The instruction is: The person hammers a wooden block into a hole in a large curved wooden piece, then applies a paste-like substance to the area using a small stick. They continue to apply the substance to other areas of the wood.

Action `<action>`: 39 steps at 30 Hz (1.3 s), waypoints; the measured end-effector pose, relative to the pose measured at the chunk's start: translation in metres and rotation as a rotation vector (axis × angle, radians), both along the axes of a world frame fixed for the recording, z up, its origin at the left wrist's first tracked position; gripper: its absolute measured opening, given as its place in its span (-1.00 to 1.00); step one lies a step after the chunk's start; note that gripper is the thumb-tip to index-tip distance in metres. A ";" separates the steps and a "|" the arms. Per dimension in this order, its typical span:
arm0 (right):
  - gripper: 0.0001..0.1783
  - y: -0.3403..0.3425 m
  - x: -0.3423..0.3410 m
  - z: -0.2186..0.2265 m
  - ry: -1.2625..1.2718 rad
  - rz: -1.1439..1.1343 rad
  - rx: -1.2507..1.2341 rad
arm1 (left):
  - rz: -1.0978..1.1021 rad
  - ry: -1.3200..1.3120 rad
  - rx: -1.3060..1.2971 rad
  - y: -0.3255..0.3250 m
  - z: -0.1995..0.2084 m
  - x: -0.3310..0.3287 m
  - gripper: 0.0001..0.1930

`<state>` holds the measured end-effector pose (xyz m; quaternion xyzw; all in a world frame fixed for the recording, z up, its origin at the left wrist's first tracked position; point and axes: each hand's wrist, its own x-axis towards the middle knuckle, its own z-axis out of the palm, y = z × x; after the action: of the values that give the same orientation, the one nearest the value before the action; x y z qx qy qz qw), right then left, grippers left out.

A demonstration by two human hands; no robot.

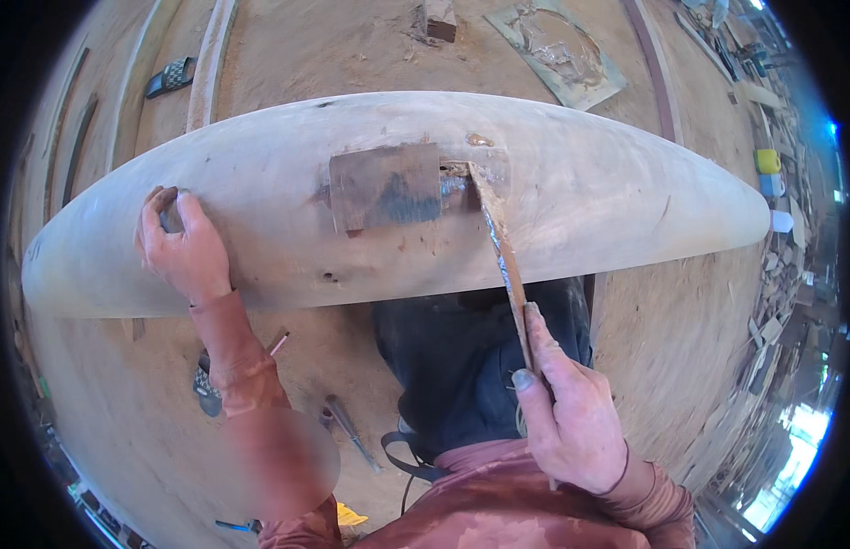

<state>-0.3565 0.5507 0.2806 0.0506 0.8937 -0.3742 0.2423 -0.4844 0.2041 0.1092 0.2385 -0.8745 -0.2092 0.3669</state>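
Note:
A long, pale wooden piece [571, 183], tapered at both ends, lies across in front of me. On its middle rests a brown rectangular board [379, 188] with a dark smudge. My right hand [571, 412] is closed around a flat wooden stick [501, 238] smeared with filler. The stick's far tip touches brown paste [455, 170] beside the board's right edge. My left hand [182, 242] is over the left part of the wooden piece, thumb and forefinger curled together in a pinch. Whatever they hold, if anything, cannot be made out.
Beyond the piece lie a paste-smeared sheet [562, 55], a wood block [438, 20] and long timber beams [210, 64]. One sandal [171, 78] is at the far left, another [207, 389] near my left forearm. Metal tools [352, 430] lie below; wood scraps [768, 334] line the right.

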 end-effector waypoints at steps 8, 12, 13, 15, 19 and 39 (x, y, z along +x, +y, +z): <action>-0.18 -0.022 -0.005 -0.021 0.105 0.255 0.182 | -0.030 0.030 -0.033 -0.002 -0.004 -0.001 -0.79; -0.17 -0.007 0.001 -0.029 0.126 0.437 0.422 | -0.006 0.008 -0.005 -0.001 -0.003 -0.002 -0.79; -0.16 -0.002 0.003 -0.030 0.145 0.478 0.468 | -0.003 0.010 0.004 -0.001 -0.003 -0.002 -0.79; -0.17 0.008 0.006 -0.031 0.178 0.511 0.507 | 0.013 -0.003 0.014 0.000 -0.002 -0.001 -0.78; -0.20 0.047 0.005 -0.016 0.075 0.574 0.509 | 0.066 -0.055 -0.004 0.001 -0.001 -0.002 -0.78; -0.42 0.128 -0.266 0.016 0.592 1.479 0.316 | 0.108 0.003 0.027 -0.002 -0.004 -0.004 -0.81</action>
<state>-0.6225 0.6783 0.2970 -0.6205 0.7652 0.0154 0.1706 -0.4884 0.2016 0.1047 0.2899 -0.8569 -0.2014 0.3756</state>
